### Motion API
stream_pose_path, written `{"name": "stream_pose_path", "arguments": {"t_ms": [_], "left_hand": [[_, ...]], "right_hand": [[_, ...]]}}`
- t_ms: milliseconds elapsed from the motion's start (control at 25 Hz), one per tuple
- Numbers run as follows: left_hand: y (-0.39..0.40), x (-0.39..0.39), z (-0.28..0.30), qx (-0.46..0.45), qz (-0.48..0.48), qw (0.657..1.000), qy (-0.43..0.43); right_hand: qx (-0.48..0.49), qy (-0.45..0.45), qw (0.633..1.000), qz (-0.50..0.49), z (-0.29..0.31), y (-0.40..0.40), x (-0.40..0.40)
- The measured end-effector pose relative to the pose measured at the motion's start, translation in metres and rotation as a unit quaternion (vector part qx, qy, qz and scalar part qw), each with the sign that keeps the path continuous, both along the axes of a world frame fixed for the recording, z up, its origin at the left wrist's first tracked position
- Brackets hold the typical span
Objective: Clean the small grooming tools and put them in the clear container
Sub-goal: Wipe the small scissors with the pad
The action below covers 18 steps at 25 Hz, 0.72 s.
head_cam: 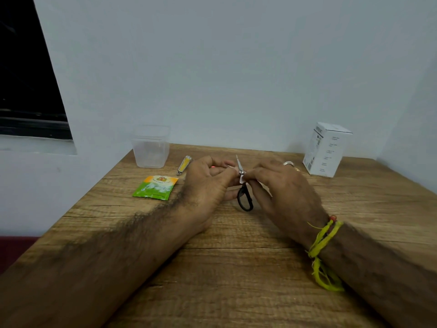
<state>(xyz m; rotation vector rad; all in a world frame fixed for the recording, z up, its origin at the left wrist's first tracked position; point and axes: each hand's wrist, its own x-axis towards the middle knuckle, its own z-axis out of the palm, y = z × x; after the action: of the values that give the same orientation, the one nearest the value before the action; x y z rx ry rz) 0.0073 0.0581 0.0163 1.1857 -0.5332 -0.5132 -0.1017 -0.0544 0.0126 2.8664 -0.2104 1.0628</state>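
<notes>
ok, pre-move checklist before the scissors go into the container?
1. Scissors held by both hands: ok, left hand, right hand.
2. Wipe on the blades near the pivot: ok.
3. Blades clean: cannot tell.
4. Container open and upright: ok.
5. Path to the container: not ok, nail clipper lies between.
6. Nail clipper cleaned: cannot tell; it lies on the table.
</notes>
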Motion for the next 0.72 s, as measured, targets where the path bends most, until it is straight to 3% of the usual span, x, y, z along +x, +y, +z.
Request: {"name": "stream_pose_path", "arguments": {"t_ms": [80, 160, 240, 280, 320, 400, 480, 720], "left_hand": [[-0.001, 0.001, -0.001, -0.003, 0.005, 1.0, 0.0], [-0.002, 0.002, -0.002, 0.002, 0.01, 1.0, -0.001], [-0.002, 0.003, -0.002, 0.008, 0.008, 1.0, -0.008], [-0.002, 0.004, -0.002, 0.01, 0.004, 1.0, -0.012], [-0.002, 0.003, -0.003, 0.012, -0.001, 1.0, -0.016], [-0.002, 0.003, -0.003, 0.014, -0.008, 1.0, -0.023], [-0.001, 0.003, -0.002, 0.015, -0.009, 0.999, -0.027], [-0.001, 0.002, -0.003, 0.013, -0.016, 0.999, -0.031]], "right_hand": [[0.046, -0.029, 0.998, 0.029, 0.0, 0.004, -0.001], [0.244, -0.103, 0.962, 0.063, 0.006, 0.007, -0.003], [0.496, -0.152, 0.851, 0.087, 0.012, 0.008, -0.004], [0.575, -0.162, 0.797, 0.09, 0.013, 0.006, -0.006], [0.627, -0.162, 0.756, 0.09, 0.014, 0.003, -0.007], [0.683, -0.149, 0.709, 0.095, 0.015, 0.003, -0.007], [0.693, -0.135, 0.702, 0.095, 0.016, 0.006, -0.006], [0.673, -0.113, 0.728, 0.07, 0.018, 0.009, -0.006]]}}
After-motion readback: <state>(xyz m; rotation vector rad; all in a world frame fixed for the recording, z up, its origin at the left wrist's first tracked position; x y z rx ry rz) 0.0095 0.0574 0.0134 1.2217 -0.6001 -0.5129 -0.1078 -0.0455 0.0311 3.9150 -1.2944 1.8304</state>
